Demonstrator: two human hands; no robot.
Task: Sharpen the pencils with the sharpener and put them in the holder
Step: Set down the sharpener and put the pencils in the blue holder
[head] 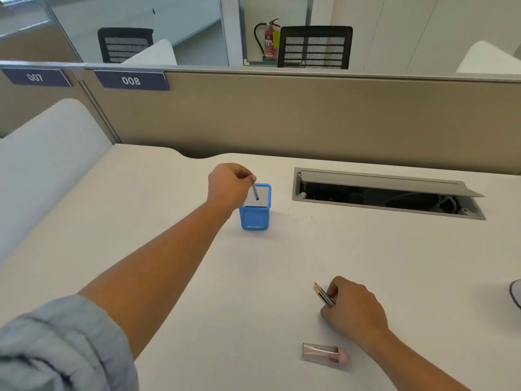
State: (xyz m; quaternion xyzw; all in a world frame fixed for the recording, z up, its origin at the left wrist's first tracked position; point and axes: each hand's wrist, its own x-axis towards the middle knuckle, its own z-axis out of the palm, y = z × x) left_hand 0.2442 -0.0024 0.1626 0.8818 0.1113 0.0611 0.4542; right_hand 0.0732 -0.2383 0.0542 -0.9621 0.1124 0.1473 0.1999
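A blue mesh pencil holder (255,218) stands upright mid-table. My left hand (229,184) hovers at its top left, pinching a dark pencil (255,191) whose lower end dips into the holder's opening. Nearer me on the right, my right hand (355,309) rests on the white table (197,277), closed around a small bundle of pencils (324,294) with sharpened tips pointing up and left. A pink sharpener (324,353) with a clear shavings case lies on its side just in front of that hand, untouched.
An open cable tray (386,194) with a raised grey lid is sunk into the table at the right. A beige partition (282,117) closes the back edge. A round object's edge (516,294) shows at far right. Black chairs stand beyond the partition.
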